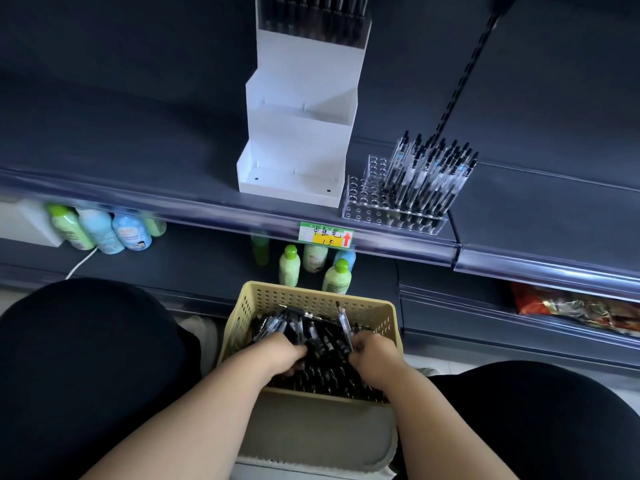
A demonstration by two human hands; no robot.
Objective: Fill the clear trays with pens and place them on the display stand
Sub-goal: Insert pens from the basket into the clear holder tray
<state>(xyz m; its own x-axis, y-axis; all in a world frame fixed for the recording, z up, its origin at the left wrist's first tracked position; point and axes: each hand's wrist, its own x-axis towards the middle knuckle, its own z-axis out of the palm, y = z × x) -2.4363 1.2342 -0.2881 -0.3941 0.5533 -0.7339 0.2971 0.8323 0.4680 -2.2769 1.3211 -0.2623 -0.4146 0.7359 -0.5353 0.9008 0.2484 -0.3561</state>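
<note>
- Dark grey shop shelving point(138, 150) is stretching across the head view, with a clear plastic strip running along its front edge and a green and yellow price label point(326, 233) sitting on that strip.
- On the shelf, a white stepped display stand point(298, 140) is standing upright. A top clear tray point(311, 26) of dark pens is sitting on its highest step, partly cut off by the edge of the frame.
- Just beside the stand, on its right, a second clear tray point(363, 202) is resting on the shelf, with upright pens point(433, 174) crowding its right-hand holes.
- Below the shelf, between my knees, a yellow perforated basket point(311, 297) is sitting and holding a heap of loose pens point(325, 362).
- I am reaching both arms into the basket. My left hand point(277, 355) is digging into the heap, its fingers curling round a bunch of the loose pens.
- My right hand point(375, 356) is pinching a single pen point(344, 323) between thumb and fingers, and that pen is standing nearly upright above the heap, leaning slightly left.
- Green-capped bottles point(291, 266) are standing on the lower shelf just behind the basket. More bottles point(100, 230) are grouped at the far left, and red snack packets point(571, 306) are lying on the lower shelf at the right.
</note>
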